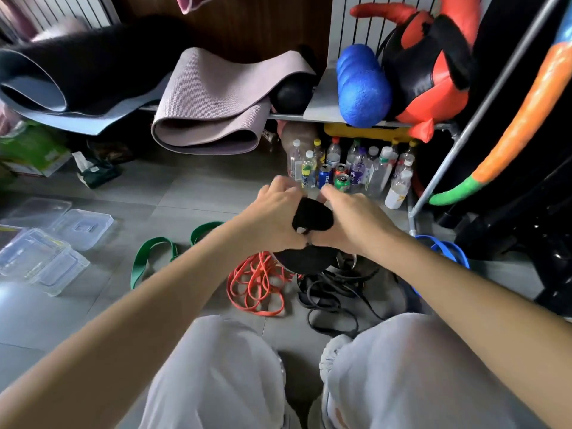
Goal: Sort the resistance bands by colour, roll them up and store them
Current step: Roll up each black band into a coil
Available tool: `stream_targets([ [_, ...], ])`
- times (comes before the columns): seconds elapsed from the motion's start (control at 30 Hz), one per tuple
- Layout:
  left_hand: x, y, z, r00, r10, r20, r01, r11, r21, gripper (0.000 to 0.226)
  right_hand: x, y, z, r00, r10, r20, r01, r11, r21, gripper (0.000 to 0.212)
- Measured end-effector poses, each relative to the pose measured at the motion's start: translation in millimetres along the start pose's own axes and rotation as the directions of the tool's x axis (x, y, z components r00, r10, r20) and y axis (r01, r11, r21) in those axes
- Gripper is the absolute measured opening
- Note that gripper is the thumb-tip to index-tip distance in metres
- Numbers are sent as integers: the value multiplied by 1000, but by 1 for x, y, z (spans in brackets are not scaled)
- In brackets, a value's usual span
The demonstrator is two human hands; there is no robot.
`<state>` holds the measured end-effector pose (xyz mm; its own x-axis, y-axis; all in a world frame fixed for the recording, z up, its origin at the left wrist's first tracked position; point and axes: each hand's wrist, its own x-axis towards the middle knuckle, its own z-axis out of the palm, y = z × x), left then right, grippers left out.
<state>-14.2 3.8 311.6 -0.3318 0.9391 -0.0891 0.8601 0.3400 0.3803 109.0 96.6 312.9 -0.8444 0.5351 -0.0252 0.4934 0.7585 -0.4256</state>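
Note:
Both hands meet above the floor around a wide black resistance band (312, 216). My left hand (275, 212) grips its left side and my right hand (356, 218) grips its right side; more of the black band hangs below them (305, 260). On the grey tiles beneath lie a tangle of thin orange bands (257, 284), a heap of thin black bands (334, 292), a green band (151, 258) to the left, and a blue band (445, 247) partly hidden behind my right forearm.
Clear plastic boxes and lids (46, 243) sit on the floor at left. A shelf holds rolled mats (210, 97), a blue foam roller (362, 85) and a red-black bag. Several bottles and cans (346, 171) stand under it. A metal rack leg (433, 181) rises at right.

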Motion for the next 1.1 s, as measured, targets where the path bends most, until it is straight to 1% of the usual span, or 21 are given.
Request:
stream_targets([
  [0.03,13,-3,5,998,38,44,-42,995,91,66,12,6,7,999,6,33,-6,1000,-1,50],
  [0.1,39,-14,22,992,42,118,-61,985,160,65,34,20,26,996,51,79,-51,999,-8,51],
  [0.23,79,-53,84,968,-20,249,-6,995,104,61,63,61,89,975,156,160,-158,988,-1,56],
  [0.37,93,-97,161,914,-27,404,26,1000,7,61,69,94,167,951,136,279,-144,990,7,55],
  [0.47,93,-126,212,904,-83,419,105,994,-30,56,74,114,217,930,175,322,-189,982,11,59],
  [0.53,90,-143,240,897,-138,420,176,983,-54,51,75,125,248,903,210,375,-240,970,36,52],
  [0.57,87,-151,254,892,-161,422,213,974,-80,50,74,133,264,891,212,401,-269,959,93,45],
  [0.6,84,-158,266,886,-182,426,248,963,-105,52,73,143,278,878,216,427,-321,928,190,40],
  [0.63,80,-166,277,881,-201,428,276,954,-120,57,72,152,291,869,231,437,-381,877,293,36],
  [0.7,73,-180,298,876,-252,411,333,933,-138,64,69,175,316,866,324,381,-470,789,396,25],
  [0.73,70,-185,306,872,-284,400,367,918,-149,65,67,187,330,857,376,352,-498,780,379,13],
  [0.77,69,-189,314,868,-311,388,396,904,-163,66,63,197,343,827,405,390,-538,770,343,7],
  [0.8,68,-192,321,864,-328,382,418,891,-179,66,60,201,355,791,382,478,-567,751,338,14],
  [0.83,68,-195,328,861,-337,381,431,881,-195,65,51,201,367,737,270,620,-549,773,316,18],
  [0.87,67,-198,335,859,-340,384,439,875,-207,63,43,200,381,667,136,732,-490,820,294,18],
  [0.9,66,-200,341,855,-342,390,444,871,-211,62,39,201,388,595,36,803,-391,886,250,24],
  [0.93,65,-202,347,851,-341,399,447,869,-210,62,38,207,396,547,6,837,-294,938,185,39],
  [0.97,65,-204,353,849,-338,407,447,870,-210,62,43,215,398,564,15,826,-198,973,117,50],
  [1.03,66,-206,361,841,-336,423,451,867,-210,65,65,231,392,618,72,783,-52,997,-50,56],
  [1.07,68,-206,364,836,-339,431,457,865,-208,67,77,238,389,646,75,760,48,989,-139,58],
  [1.1,71,-206,365,834,-341,433,461,862,-209,70,86,243,387,671,80,737,132,966,-224,66],
])
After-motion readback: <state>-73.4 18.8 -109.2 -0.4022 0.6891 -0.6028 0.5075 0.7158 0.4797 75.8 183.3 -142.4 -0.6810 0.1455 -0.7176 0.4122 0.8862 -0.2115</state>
